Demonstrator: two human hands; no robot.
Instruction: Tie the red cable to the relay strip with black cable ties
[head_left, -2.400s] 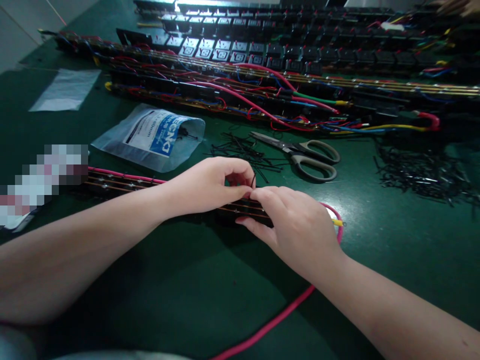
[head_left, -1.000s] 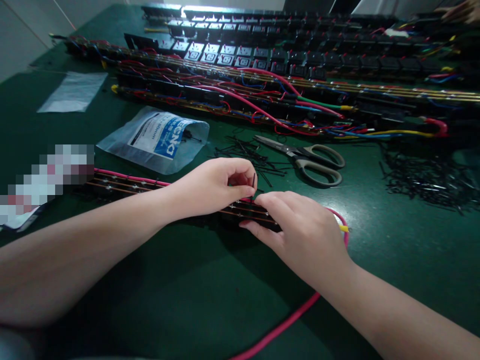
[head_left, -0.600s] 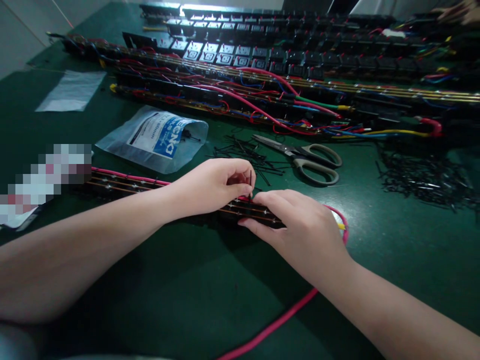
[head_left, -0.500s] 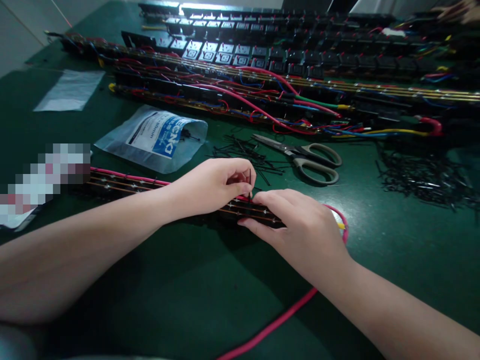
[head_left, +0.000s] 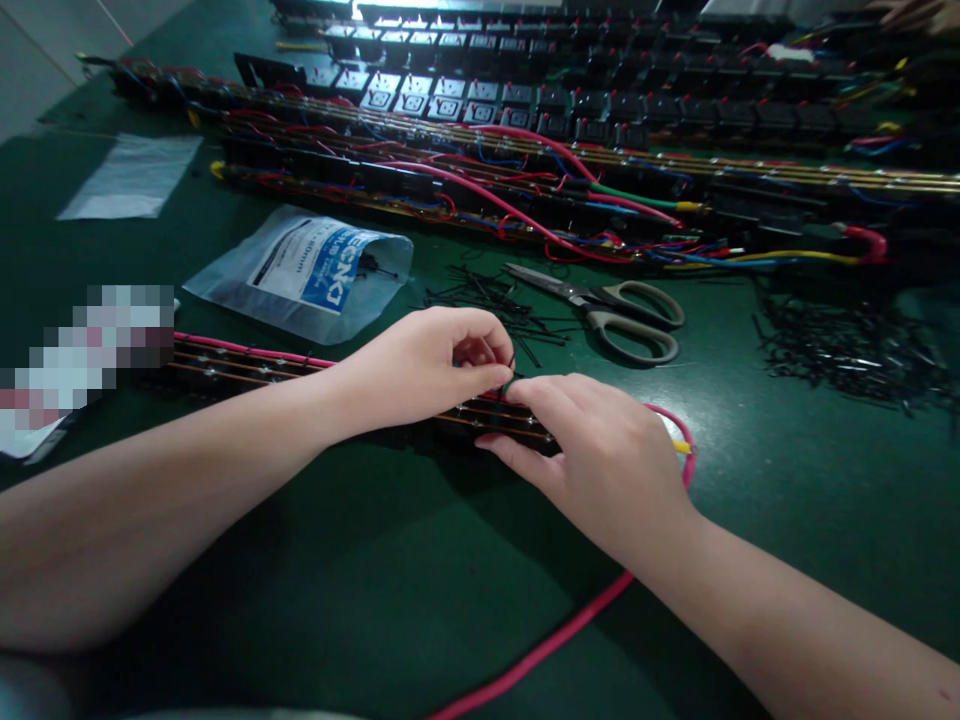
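Note:
A long black socket strip (head_left: 247,368) with copper bars and a pink wire (head_left: 547,640) lies across the green table in front of me. My left hand (head_left: 420,365) pinches a thin black cable tie (head_left: 509,372) above the strip. My right hand (head_left: 600,455) rests on the strip's right end, fingers curled round it, its fingertips meeting those of the left hand at the tie. The strip's right end is hidden under that hand.
Scissors (head_left: 607,305) lie behind my hands, beside loose black cable ties (head_left: 480,295). A plastic bag of ties (head_left: 307,272) lies to the left. Cut tie ends (head_left: 847,345) are heaped on the right. Several wired socket strips (head_left: 525,150) fill the back.
The cable tie stood upright between my left fingers; now it is bent down toward the strip. Both hands stay in the same spot.

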